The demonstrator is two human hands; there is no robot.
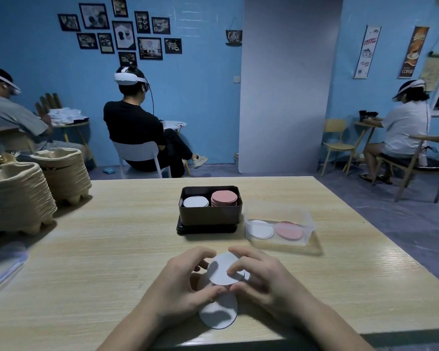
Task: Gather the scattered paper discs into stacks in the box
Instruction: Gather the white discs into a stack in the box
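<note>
My left hand and my right hand together hold a small stack of white paper discs just above the table, fingers curled round its edges. Another white disc lies flat on the table below them, partly under my left hand. Farther back stands a dark box holding a white disc stack on the left and a pink disc stack on the right.
A clear plastic container right of the dark box holds white and pink discs. Stacks of pulp egg trays stand at the table's left edge. Other seated people and chairs are beyond the wooden table.
</note>
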